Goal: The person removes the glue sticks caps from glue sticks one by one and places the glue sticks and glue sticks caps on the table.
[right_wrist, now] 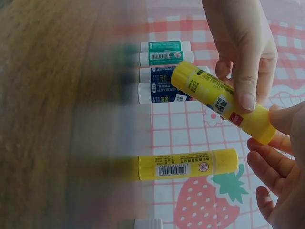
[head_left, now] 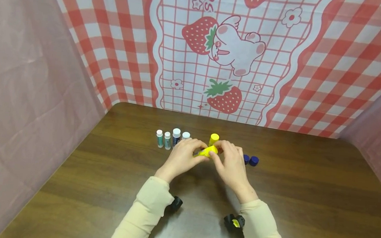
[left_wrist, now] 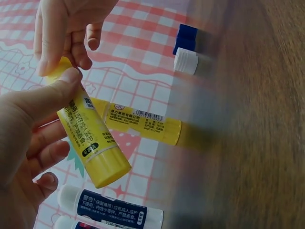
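Both hands hold one yellow glue stick (head_left: 209, 150), tilted above the table. My left hand (head_left: 181, 157) grips its body; in the left wrist view the thumb lies along the printed label. With thumb and fingers my right hand (head_left: 233, 166) pinches the ribbed yellow end, as the right wrist view shows. Behind the hands a second yellow glue stick (right_wrist: 188, 163) stands upright on the table. Left of it stand two dark blue glue sticks with white caps (head_left: 176, 134) and two smaller green ones (head_left: 160, 139), partly hidden by the left hand.
Two short dark blue caps (head_left: 254, 161) sit on the wooden table (head_left: 305, 202) to the right of the right hand. A white ribbed piece (left_wrist: 186, 61) stands near them. At the back hangs a checked strawberry cloth (head_left: 226, 95); pink curtains flank the table.
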Motion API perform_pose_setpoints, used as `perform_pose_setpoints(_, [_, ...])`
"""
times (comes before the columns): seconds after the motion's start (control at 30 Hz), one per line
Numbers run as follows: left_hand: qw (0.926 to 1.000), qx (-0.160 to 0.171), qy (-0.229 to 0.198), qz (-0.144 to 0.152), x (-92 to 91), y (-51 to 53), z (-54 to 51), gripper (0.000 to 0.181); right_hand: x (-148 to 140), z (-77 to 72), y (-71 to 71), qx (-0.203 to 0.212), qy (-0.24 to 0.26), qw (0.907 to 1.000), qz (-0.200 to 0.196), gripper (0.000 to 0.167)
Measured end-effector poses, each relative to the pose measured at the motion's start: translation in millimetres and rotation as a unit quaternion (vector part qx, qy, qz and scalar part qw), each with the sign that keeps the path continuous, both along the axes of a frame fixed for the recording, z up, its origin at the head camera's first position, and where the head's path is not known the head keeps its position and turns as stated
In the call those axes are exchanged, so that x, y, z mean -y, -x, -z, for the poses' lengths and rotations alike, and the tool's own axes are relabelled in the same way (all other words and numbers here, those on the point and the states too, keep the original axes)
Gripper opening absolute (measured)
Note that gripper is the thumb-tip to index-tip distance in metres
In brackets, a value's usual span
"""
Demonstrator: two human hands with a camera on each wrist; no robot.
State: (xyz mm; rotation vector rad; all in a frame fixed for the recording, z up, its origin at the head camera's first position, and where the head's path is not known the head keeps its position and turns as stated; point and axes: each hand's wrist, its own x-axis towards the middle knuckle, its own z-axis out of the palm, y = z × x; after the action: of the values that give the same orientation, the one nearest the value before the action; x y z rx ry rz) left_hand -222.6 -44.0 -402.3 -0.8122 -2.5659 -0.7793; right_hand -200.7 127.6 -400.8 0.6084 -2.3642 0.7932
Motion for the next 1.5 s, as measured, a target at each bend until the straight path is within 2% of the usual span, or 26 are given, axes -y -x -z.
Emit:
perform_pose_setpoints(0.43, [0.9998, -0.02, 0.005, 0.003, -1.8, 0.6, 0.9, 0.031, -4.0, -1.0, 0.5, -0.003, -0.015, 0.9998, -0.009, 0.02])
perform_pose_setpoints(0.53, [0.9998, -0.017, 0.0, 0.009, -2.2, 1.1, 0.4, 0.031, -6.4, -2.2, 1.0, 0.001, -0.02, 0.9997, -0.015, 0.02])
perform_pose_setpoints(1.0, [0.9994, 0.026, 0.002, 0.025, -0.4, 0.3, -2.0, 0.035, -11.7, -9.5, -1.3, 0.03, -0.041, 0.9982, -0.031, 0.022])
perform_pose_setpoints(1.2, [0.9964, 0.065, -0.015, 0.053, 1.9, 2.1, -2.5, 0.035, -12.5, -12.2, -2.3, 0.039, -0.05, 0.9972, -0.039, 0.021])
perform_pose_setpoints(1.5, [0.9918, 0.105, -0.031, 0.066, 3.8, 3.3, -4.4, 0.036, -15.8, -14.3, -1.5, 0.036, -0.042, 0.9966, -0.061, 0.022])
